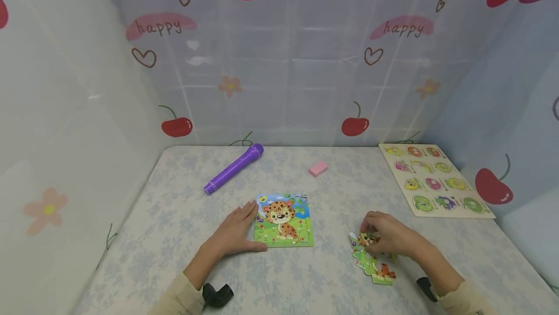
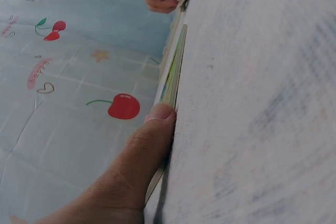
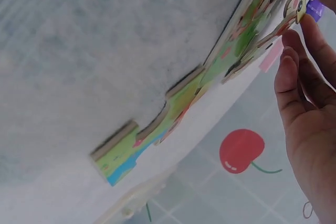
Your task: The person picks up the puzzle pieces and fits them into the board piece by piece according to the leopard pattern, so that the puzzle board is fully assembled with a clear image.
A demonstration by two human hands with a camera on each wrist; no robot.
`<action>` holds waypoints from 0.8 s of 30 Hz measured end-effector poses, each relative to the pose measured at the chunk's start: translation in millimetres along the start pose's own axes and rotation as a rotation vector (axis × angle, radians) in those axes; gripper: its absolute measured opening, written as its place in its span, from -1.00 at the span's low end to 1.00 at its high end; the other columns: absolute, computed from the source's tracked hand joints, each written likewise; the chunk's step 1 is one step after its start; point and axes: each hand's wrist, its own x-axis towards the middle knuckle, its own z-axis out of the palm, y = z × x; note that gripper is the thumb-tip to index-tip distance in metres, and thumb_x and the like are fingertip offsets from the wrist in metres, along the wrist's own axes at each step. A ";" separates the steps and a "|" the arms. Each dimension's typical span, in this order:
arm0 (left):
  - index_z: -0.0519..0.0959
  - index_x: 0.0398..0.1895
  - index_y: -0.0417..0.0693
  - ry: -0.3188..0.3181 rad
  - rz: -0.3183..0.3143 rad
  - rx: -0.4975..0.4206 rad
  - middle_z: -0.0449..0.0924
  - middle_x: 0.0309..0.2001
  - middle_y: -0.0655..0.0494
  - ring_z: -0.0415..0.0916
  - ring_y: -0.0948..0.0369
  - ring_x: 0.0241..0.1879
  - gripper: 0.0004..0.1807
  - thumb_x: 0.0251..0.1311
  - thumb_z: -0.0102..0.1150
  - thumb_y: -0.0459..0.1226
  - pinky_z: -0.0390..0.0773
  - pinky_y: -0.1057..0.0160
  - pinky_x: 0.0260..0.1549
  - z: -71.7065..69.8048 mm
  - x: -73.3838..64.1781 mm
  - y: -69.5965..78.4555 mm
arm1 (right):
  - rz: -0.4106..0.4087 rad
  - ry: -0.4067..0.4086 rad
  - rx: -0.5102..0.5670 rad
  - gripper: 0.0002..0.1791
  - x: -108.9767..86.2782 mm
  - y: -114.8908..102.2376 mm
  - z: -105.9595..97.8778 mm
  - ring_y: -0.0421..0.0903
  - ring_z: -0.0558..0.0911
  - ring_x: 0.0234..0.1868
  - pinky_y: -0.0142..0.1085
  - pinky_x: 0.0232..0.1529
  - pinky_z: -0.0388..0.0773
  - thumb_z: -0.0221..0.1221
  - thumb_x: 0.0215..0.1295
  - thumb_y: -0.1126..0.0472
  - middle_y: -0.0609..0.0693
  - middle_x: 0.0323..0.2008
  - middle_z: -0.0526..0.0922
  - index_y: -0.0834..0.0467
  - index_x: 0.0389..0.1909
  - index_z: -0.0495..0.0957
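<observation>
A square leopard picture puzzle board [image 1: 286, 223] lies on the table in front of me. My left hand [image 1: 233, 232] rests at its left side, fingers along the edge and thumb stretched by the lower corner; the left wrist view shows the thumb [image 2: 152, 129] touching the board's side. Over a small heap of loose puzzle pieces [image 1: 369, 261] is my right hand [image 1: 390, 237]. Between its thumb and fingertips it pinches a puzzle piece [image 3: 299, 2] with part of the leopard's face. Several green pieces [image 3: 181, 95] lie flat and overlapping below; the hand hides some of them.
Behind the leopard board lie a purple toy microphone [image 1: 233, 169] and a pink eraser-like block [image 1: 318, 169]. A wooden fruit puzzle board [image 1: 406, 196] lies at the back right. Printed curtains [image 1: 284, 62] stand around the table's back and sides.
</observation>
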 end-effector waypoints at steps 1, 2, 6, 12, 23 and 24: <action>-0.05 0.54 -0.17 -0.001 0.001 -0.001 -0.15 0.58 -0.05 -0.16 0.04 0.57 0.31 -0.09 0.14 0.47 -0.02 -0.06 0.51 0.1 -0.1 0.0 | 0.000 0.001 -0.007 -0.67 0.1 -1.2 0.0 -0.31 0.51 -0.27 -0.39 -0.31 0.55 0.48 -0.04 0.10 -0.21 -0.27 0.54 -0.02 -0.29 0.56; -0.05 0.54 -0.17 0.001 0.002 0.000 -0.14 0.58 -0.06 -0.16 0.04 0.57 0.31 -0.09 0.14 0.46 -0.01 -0.06 0.51 0.2 -0.1 0.1 | -0.008 0.003 -0.009 -0.68 0.1 -2.0 0.1 -0.31 0.51 -0.27 -0.38 -0.31 0.55 0.48 -0.04 0.12 -0.20 -0.27 0.55 0.00 -0.28 0.57; -0.05 0.54 -0.18 0.001 0.003 0.004 -0.14 0.58 -0.07 -0.15 0.03 0.57 0.30 -0.09 0.16 0.45 -0.01 -0.06 0.51 -0.8 0.0 0.6 | -0.016 0.010 -0.030 -0.68 -0.4 -5.4 1.0 -0.30 0.50 -0.30 -0.38 -0.33 0.53 0.46 -0.05 0.18 -0.19 -0.32 0.56 0.04 -0.25 0.60; -0.05 0.54 -0.18 0.001 -0.003 0.001 -0.14 0.58 -0.06 -0.15 0.03 0.57 0.31 -0.09 0.17 0.45 -0.02 -0.06 0.51 -0.6 -0.3 0.4 | -0.028 0.008 -0.013 -0.71 -1.9 -4.9 3.4 -0.36 0.47 -0.36 -0.42 -0.39 0.51 0.45 0.00 0.19 -0.21 -0.38 0.55 0.05 -0.24 0.62; -0.04 0.54 -0.17 0.009 -0.004 -0.008 -0.14 0.58 -0.05 -0.15 0.04 0.57 0.31 -0.10 0.16 0.46 -0.02 -0.05 0.51 -0.4 0.0 1.7 | -0.013 -0.067 0.145 -0.65 -5.4 -0.9 1.5 -0.36 0.40 -0.46 -0.44 -0.47 0.44 0.39 0.07 0.24 -0.15 -0.44 0.51 0.17 -0.10 0.58; -0.04 0.54 -0.17 0.008 -0.006 -0.007 -0.15 0.58 -0.04 -0.16 0.05 0.57 0.31 -0.10 0.16 0.46 -0.02 -0.05 0.51 -0.8 0.1 2.0 | -0.005 -0.070 0.158 -0.64 -5.4 -0.4 1.6 -0.35 0.40 -0.46 -0.44 -0.47 0.45 0.39 0.06 0.26 -0.14 -0.44 0.50 0.17 -0.09 0.56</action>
